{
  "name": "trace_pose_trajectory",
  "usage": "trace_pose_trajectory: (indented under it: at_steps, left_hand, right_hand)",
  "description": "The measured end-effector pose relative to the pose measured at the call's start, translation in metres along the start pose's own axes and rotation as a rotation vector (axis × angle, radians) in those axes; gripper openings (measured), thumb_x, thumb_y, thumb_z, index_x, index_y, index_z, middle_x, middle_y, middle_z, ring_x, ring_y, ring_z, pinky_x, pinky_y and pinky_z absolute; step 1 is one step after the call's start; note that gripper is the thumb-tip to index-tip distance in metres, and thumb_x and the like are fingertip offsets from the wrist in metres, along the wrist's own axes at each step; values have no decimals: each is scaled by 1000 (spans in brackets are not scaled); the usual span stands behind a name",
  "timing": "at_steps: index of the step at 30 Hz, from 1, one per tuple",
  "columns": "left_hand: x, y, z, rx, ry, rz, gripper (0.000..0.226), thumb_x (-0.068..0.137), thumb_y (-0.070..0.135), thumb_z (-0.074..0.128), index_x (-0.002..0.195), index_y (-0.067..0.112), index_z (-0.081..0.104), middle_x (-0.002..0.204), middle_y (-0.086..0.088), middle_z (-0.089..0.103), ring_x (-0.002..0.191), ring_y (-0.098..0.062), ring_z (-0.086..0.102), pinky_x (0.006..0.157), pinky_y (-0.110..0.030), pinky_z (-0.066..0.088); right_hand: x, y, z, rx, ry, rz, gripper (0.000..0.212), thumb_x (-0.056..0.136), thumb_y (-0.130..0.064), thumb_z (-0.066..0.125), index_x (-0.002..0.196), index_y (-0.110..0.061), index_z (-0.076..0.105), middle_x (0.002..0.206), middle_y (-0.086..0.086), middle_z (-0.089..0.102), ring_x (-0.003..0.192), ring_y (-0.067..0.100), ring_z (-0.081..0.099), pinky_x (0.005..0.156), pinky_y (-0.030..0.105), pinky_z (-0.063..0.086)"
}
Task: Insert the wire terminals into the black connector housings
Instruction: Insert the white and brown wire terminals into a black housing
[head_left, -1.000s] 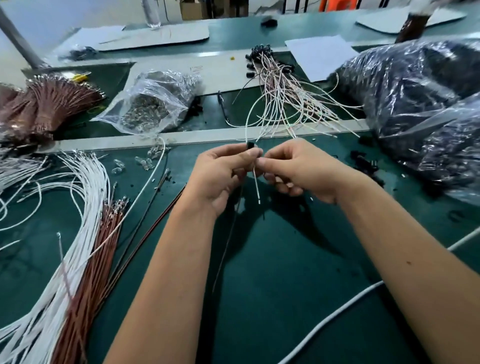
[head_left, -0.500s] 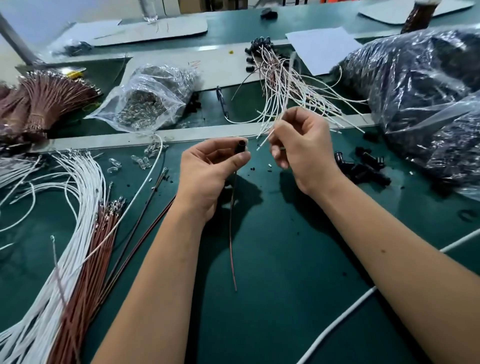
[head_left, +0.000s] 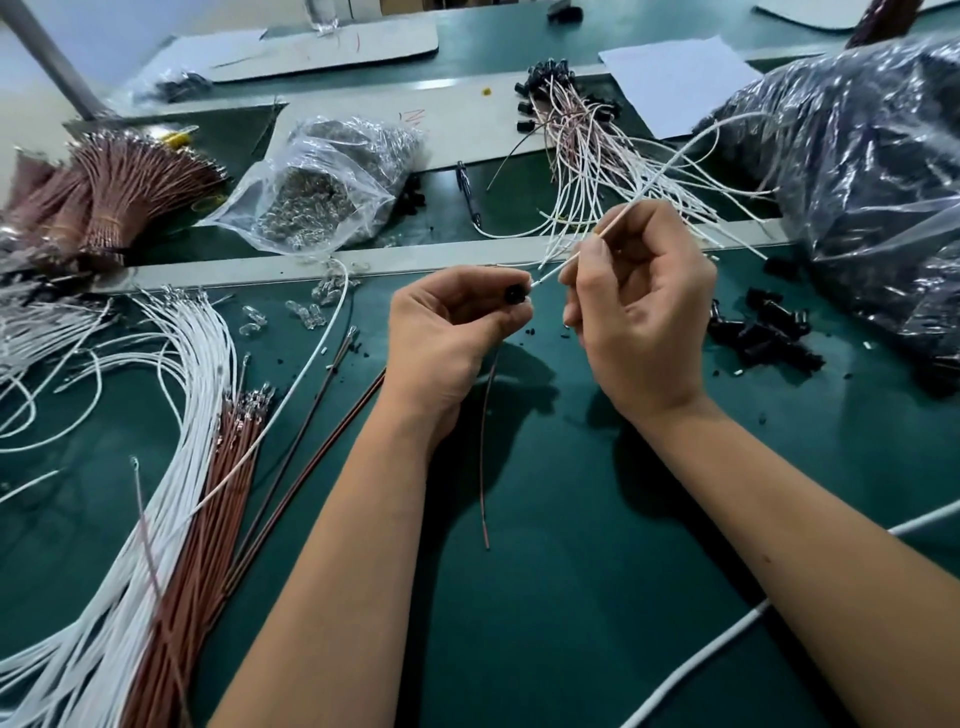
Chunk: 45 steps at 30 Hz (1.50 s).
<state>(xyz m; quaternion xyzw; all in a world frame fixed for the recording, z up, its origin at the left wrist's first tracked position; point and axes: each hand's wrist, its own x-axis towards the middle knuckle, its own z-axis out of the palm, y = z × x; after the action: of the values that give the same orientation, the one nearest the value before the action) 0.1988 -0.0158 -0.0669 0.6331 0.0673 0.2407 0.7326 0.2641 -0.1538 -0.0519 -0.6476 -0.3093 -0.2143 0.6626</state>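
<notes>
Where the green worktop (head_left: 545, 623) meets the far left edge, a bundle of brown wires (head_left: 119, 192) fans out, and nearer the camera loose white wires (head_left: 171, 374) curve down beside a sheaf of red-brown wires (head_left: 208, 509) whose metal terminals point away from the camera. Behind them, past a pale strip, a clear bag of small metal parts (head_left: 317, 192) lies slumped. At the middle, the left hand (head_left: 447, 338) curls its fingers round a black connector housing (head_left: 515, 295), pinched at the fingertips with its open end facing right; a thin red-brown wire (head_left: 485, 457) hangs from under this hand to the worktop. Just beside it, the right hand (head_left: 644, 312) pinches a white wire (head_left: 670, 166) between thumb and forefinger, its tip aimed at the housing and almost touching it, while the rest arcs up and right. Farther back lies a heap of finished wires with black housings (head_left: 576, 135). Right of the right hand, loose black housings (head_left: 763, 332) are scattered near a large dark plastic bag (head_left: 872, 171).
</notes>
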Motion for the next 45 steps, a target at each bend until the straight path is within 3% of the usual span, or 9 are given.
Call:
trace_pose_trajectory:
  at_steps: [4, 11, 16, 23, 29, 32, 38, 45]
  left_hand:
    - [0, 0, 0, 9, -3, -2, 29, 74, -15, 78, 88, 10, 77, 88, -5, 78, 84, -14, 73, 79, -22, 55]
    - [0, 1, 1, 32, -10, -17, 28, 74, -17, 77, 90, 6, 76, 87, -4, 78, 82, -13, 72, 77, -21, 55]
    - [-1, 3, -2, 101, -12, -23, 27, 73, -15, 79, 93, 4, 76, 88, -11, 77, 82, -18, 72, 77, -25, 56]
    - [0, 3, -5, 170, -33, -36, 26, 74, -12, 80, 91, 6, 77, 85, -8, 78, 78, -13, 72, 76, -22, 55]
    - [1, 1, -5, 212, -32, -36, 25, 75, -12, 80, 92, 7, 78, 86, -6, 79, 78, -11, 72, 75, -21, 55]
    - [1, 2, -3, 242, -47, -33, 24, 76, -12, 78, 98, -1, 78, 91, -12, 79, 85, -20, 74, 82, -30, 59]
    - [-1, 4, -3, 227, -34, -35, 25, 78, -11, 77, 103, -7, 75, 97, -20, 77, 90, -29, 72, 93, -41, 59]
    - [-2, 5, -2, 256, -17, -26, 20, 80, -5, 79, 98, 4, 79, 89, -13, 78, 81, -19, 72, 81, -30, 59]
  right_hand:
    - [-2, -1, 1, -39, -31, -55, 10, 101, -16, 56, 92, -20, 52, 70, 19, 59, 50, 37, 56, 45, 48, 44]
    - [-1, 2, -2, -223, -31, -158, 12, 99, -9, 58, 89, -2, 57, 68, 6, 60, 53, 21, 59, 51, 37, 47]
    - [-1, 5, -3, -226, -53, -147, 13, 99, -10, 57, 90, -1, 56, 70, 10, 62, 54, 25, 62, 52, 40, 49]
    - [-2, 5, -3, -226, -86, -129, 14, 99, -11, 56, 90, -1, 57, 70, 11, 64, 56, 22, 65, 52, 35, 50]
    - [-1, 6, -4, -312, -113, -171, 13, 94, -5, 60, 85, 2, 56, 69, 10, 60, 56, 25, 57, 55, 44, 49]
    - [-2, 6, -3, -316, -140, -173, 12, 91, -5, 64, 83, 0, 56, 69, 6, 60, 58, 18, 57, 56, 41, 51]
    - [-2, 9, -1, -279, -192, -95, 11, 88, -6, 69, 84, -1, 60, 73, 3, 64, 62, 14, 64, 54, 38, 53]
    - [2, 17, -5, -100, -310, 117, 7, 88, -5, 70, 84, -1, 65, 80, -1, 66, 71, 13, 64, 59, 38, 54]
